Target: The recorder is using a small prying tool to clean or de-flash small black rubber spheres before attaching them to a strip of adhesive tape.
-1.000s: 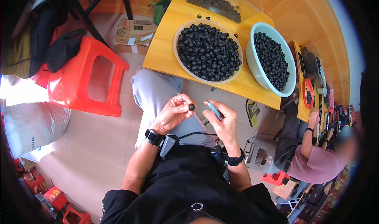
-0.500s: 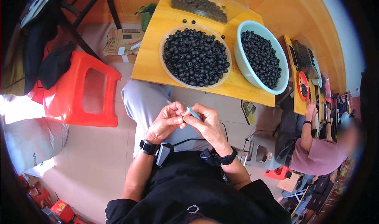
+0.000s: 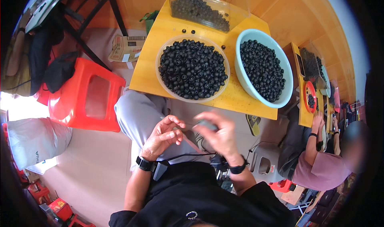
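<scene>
Over my lap, my left hand (image 3: 162, 139) has its fingers curled in, with the thumb close to the fingertips. Whatever they pinch, if anything, is too small to make out. To its right, apart from it, my right hand (image 3: 224, 137) is smeared by motion and closed around a grey-teal pen-like tool (image 3: 207, 125). Beyond both hands, a shallow clear round tray (image 3: 160, 76) heaped with round black beads (image 3: 194, 69) stands on the yellow table (image 3: 142, 73). A deep pale-blue basin (image 3: 239, 59) of similar black beads is beside it.
A clear box (image 3: 240, 7) with black beads stands at the table's back, and a few loose beads lie near it. A red stool (image 3: 86, 95) and a whitish sack (image 3: 38, 141) are at left. On the right, a person in a mauve shirt (image 3: 324, 163) works at another table.
My hands, together half a second ago, have come apart. The right hand has swung right with the tool; the left is slightly lower. The view has tilted, shifting the table down.
</scene>
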Motion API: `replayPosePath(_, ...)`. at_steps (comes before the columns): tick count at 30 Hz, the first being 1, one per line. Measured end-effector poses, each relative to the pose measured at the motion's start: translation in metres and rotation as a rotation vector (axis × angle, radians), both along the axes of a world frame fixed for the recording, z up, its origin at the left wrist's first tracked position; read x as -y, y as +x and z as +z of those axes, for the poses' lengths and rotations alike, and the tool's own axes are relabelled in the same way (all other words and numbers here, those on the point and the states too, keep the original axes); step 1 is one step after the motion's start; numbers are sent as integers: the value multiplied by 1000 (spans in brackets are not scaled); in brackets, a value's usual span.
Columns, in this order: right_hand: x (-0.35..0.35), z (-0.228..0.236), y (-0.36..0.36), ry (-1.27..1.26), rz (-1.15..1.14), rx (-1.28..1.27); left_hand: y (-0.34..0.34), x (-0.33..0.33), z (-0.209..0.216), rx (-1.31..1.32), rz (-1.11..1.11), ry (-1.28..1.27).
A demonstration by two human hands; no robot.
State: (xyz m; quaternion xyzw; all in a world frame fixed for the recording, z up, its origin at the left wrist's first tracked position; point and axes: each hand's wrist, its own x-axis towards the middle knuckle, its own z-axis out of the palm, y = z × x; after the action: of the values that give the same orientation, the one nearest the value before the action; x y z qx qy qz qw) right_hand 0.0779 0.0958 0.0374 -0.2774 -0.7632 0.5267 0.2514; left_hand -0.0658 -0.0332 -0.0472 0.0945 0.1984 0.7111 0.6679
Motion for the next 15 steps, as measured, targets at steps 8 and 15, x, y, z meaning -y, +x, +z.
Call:
replayPosePath(8, -146, 23, 47, 413, -505, 273, 3, 10, 0, -28, 113, -19)
replayPosePath(15, -116, 8, 50, 348, -606, 186, -7, 11, -7, 55, -59, 76)
